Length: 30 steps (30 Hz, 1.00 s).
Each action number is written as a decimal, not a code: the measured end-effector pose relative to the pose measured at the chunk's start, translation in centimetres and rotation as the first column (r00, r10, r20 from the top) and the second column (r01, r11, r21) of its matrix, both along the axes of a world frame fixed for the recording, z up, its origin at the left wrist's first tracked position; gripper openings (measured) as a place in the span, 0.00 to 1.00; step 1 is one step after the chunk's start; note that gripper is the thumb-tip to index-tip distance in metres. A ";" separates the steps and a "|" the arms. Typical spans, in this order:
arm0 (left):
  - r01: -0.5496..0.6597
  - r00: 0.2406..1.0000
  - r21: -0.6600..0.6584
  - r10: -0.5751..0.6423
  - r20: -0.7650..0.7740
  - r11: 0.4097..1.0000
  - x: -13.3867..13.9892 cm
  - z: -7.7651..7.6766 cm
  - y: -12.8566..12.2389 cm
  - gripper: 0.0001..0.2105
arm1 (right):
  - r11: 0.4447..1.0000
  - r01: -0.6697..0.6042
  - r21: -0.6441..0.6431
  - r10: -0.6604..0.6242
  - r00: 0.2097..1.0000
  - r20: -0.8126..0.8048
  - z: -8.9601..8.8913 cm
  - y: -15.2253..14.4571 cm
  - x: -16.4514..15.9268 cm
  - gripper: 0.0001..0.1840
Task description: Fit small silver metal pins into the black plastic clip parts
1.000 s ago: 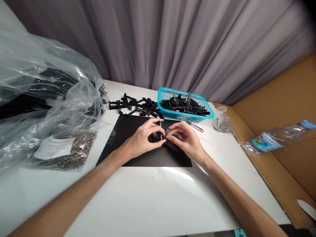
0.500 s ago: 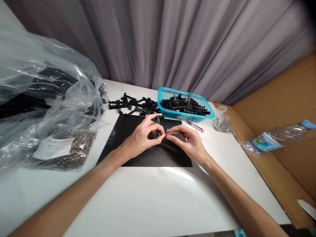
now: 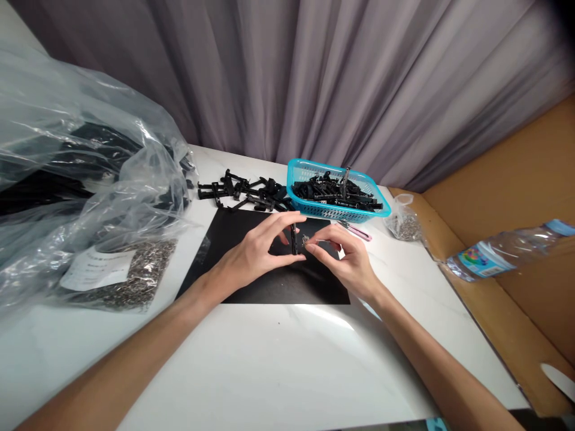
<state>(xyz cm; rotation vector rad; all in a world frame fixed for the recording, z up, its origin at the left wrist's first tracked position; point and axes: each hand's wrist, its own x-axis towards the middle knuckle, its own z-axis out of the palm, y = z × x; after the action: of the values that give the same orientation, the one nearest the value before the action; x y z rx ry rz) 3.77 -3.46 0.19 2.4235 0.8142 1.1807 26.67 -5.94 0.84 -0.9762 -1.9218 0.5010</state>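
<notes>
Between the thumb and fingers of my left hand (image 3: 258, 244) a narrow black plastic part (image 3: 294, 238) is held upright. My right hand (image 3: 344, 248), just to its right, pinches a thin, light metal piece (image 3: 321, 241), too small to tell its exact kind. Several tiny shiny metal pieces (image 3: 305, 239) show between the two hands. Both hands are over a black mat (image 3: 251, 287). Behind them lies a pile of similar black plastic parts (image 3: 238, 188), beside a blue basket (image 3: 335, 212) full of more black parts.
A clear bag of small metal pieces (image 3: 148, 269) with a white label lies at left, by a large plastic bag (image 3: 148, 155). On the right are a pink-handled cutter (image 3: 357, 231), a smaller bag of metal pieces (image 3: 408, 227), a plastic bottle (image 3: 507, 251) and cardboard (image 3: 494, 317).
My left hand's fingers have spread wider along the black part, which now shows more fully. My right hand has drawn slightly away from it, and the metal piece in its fingers is visible.
</notes>
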 end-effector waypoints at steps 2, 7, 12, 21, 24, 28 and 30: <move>0.003 1.000 0.007 -0.003 0.004 1.000 0.0 -0.1 0.0 0.33 | 0.999 -0.035 0.004 0.035 0.999 0.028 0.1 -0.1 -0.1 0.05; 0.006 1.000 0.023 -0.006 0.020 1.000 0.0 -0.3 0.3 0.33 | 0.997 -0.073 -0.015 0.074 0.995 0.060 0.1 -0.4 -0.2 0.06; 0.031 0.999 -0.023 -0.031 0.020 0.999 0.0 -0.3 0.4 0.34 | 0.997 -0.073 -0.024 0.074 0.996 0.050 0.2 -0.4 -0.2 0.07; 0.050 0.999 0.007 -0.050 0.008 0.999 0.0 -0.3 0.4 0.31 | 0.983 -0.175 0.060 0.163 0.972 0.168 0.3 -0.2 0.0 0.05; 0.041 0.999 0.000 -0.041 -0.010 0.999 -0.1 -0.5 0.5 0.31 | 0.967 -0.210 0.143 0.164 0.946 0.279 0.3 -0.3 0.0 0.08; 0.041 0.999 -0.002 -0.041 -0.027 0.999 -0.1 -0.6 0.5 0.31 | 0.953 -0.213 0.214 0.105 0.898 0.427 0.7 -0.6 -0.1 0.12; 0.042 0.999 -0.003 -0.042 -0.031 0.999 -0.1 -0.6 0.5 0.31 | 0.951 -0.211 0.228 0.084 0.881 0.465 0.9 -0.7 -0.1 0.13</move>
<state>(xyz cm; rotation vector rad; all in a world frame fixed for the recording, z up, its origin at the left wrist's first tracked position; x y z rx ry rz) 3.68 -2.95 -0.43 2.4502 0.7688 1.1288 26.55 -6.67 1.78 -0.8127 -2.4208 0.0823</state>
